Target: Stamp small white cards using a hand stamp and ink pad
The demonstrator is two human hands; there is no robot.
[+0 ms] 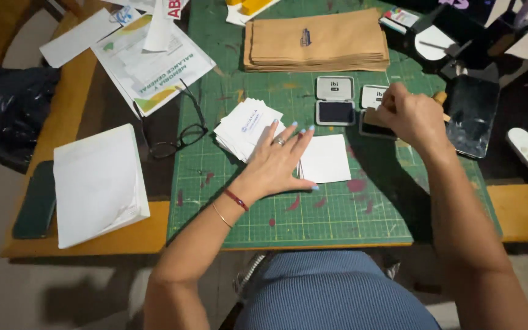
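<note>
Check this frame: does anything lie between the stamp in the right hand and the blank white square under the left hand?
Nothing visible does. The right hand holds the stamp on an ink pad; bare green mat lies between it and the white square the left hand pins down.

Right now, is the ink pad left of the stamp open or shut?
Open: the ink pad has its lid folded back flat, and its dark pad faces up, uncovered.

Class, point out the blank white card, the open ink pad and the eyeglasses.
Blank white card (327, 159), head view, its bare centre.
Open ink pad (335, 112), head view, the dark inked surface.
Eyeglasses (177, 140), head view, the near lens rim.
</note>
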